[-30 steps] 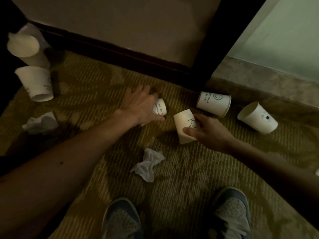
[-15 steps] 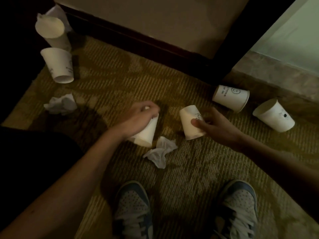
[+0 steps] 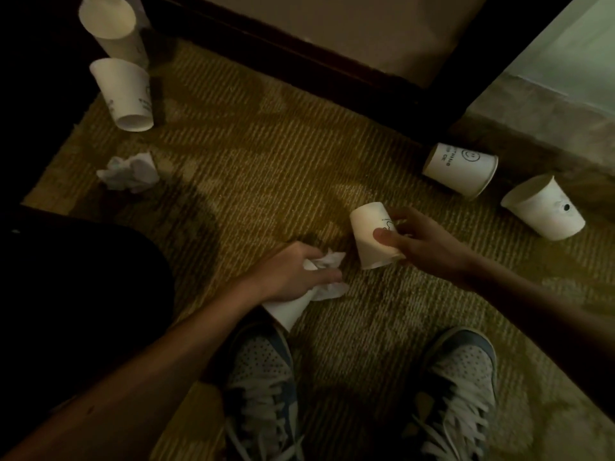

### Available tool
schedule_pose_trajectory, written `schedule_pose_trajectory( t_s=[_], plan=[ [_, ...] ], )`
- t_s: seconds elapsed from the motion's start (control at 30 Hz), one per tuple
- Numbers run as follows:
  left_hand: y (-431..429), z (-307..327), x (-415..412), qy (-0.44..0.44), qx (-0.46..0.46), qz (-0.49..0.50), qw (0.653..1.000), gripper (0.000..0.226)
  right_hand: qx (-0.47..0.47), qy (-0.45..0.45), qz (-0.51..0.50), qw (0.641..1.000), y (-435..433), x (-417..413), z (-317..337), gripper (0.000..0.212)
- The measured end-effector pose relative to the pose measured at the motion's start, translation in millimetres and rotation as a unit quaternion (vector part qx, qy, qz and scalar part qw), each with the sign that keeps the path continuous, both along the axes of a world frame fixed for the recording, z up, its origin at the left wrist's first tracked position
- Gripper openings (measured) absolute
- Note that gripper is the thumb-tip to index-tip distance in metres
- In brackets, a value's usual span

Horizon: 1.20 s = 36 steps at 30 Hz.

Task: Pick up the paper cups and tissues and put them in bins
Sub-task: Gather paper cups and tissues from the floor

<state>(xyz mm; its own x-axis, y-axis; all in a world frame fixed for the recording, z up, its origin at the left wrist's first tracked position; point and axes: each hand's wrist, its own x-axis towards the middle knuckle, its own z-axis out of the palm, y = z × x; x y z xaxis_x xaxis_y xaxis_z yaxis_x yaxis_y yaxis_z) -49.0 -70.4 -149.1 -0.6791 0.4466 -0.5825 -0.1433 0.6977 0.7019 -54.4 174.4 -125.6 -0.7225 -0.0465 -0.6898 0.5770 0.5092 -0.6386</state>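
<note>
No bin shows, so nothing looks binned yet. Just beyond your grey left shoe [image 3: 263, 371], your left hand [image 3: 293, 274] curls its fingers round a white paper cup [image 3: 286, 311] and a crumpled white tissue [image 3: 327, 261]. Your right hand [image 3: 426, 241] pinches a second cup [image 3: 369, 241]. Four more cups [image 3: 113, 24] [image 3: 123, 94] [image 3: 461, 168] [image 3: 545, 211] and another tissue [image 3: 128, 173] lie farther off, unpicked.

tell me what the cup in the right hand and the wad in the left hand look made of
Cup in the right hand: likely matte white paper, thin-walled with printed marks. Wad in the left hand: probably tissue, soft, white, crumpled into irregular folds.
</note>
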Motion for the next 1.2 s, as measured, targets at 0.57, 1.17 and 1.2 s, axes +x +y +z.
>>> schedule_pose_trajectory(
  t_s=[0.57, 1.17, 1.2],
  plan=[
    [8, 127, -57, 0.062, 0.127, 0.332, 0.933, 0.045, -0.173, 0.161, -0.057, 0.97, -40, -36, 106, 0.046],
    [-247, 284, 54, 0.345, 0.017, 0.409, 0.845, 0.047, -0.113, 0.304, 0.395, 0.859, -312, -55, 290, 0.044],
    [-257, 273, 57, 0.338, 0.006, 0.421, 0.842, 0.049, -0.106, 0.308, 0.399, 0.857, -325, -52, 282, 0.046]
  ],
)
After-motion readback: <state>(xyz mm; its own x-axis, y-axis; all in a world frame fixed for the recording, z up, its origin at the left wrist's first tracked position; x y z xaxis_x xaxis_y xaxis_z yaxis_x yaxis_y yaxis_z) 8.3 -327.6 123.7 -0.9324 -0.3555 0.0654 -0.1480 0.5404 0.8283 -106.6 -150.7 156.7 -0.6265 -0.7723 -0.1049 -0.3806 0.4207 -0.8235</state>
